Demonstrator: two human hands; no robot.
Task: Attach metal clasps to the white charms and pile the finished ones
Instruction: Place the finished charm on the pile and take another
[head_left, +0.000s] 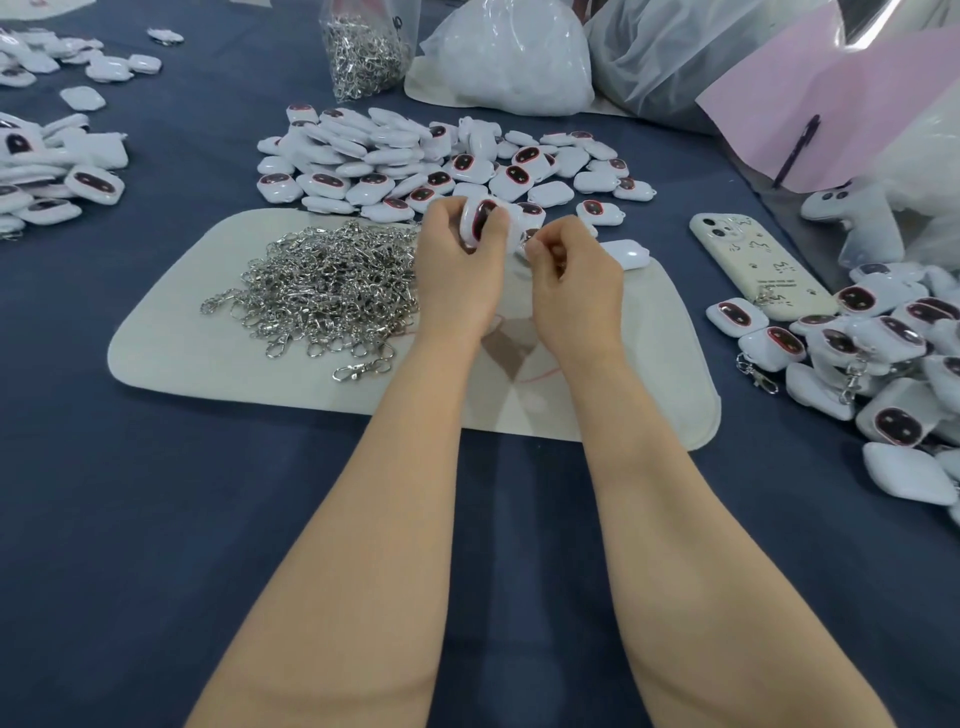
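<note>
Left grip (457, 265) is clamped on one white charm (480, 218), thumb across its dark, red-rimmed face, holding it over the far edge of the pale mat (208, 353). Right grip (571, 275) sits just beside it, fingers curled in and thumb against forefinger. Whatever lies between them is hidden from me, so I cannot tell whether it pinches a clasp or nothing at all. Knuckles cover the spot where the two grips meet, and I can't make out the charm's loop. On the mat, left of the grips, lies a loose heap of metal clasps (332, 286). Beyond the mat a spread of bare charms (395, 156) covers the blue counter (156, 519). To my right a pile of charms with clasps on them (883, 353) runs off the frame edge, and a cream phone (753, 265) lies face down near it. More charms at the left (52, 171) are cut off too. At the far edge a clear bag (363, 47) holds more clasps, its top out of view. Beside it a white plastic bag (514, 57) bulges with something pale I can't identify. Further right, clear wrapping and a pink sheet (831, 104) are cropped by the corner, and their contents are too blurred to name.
</note>
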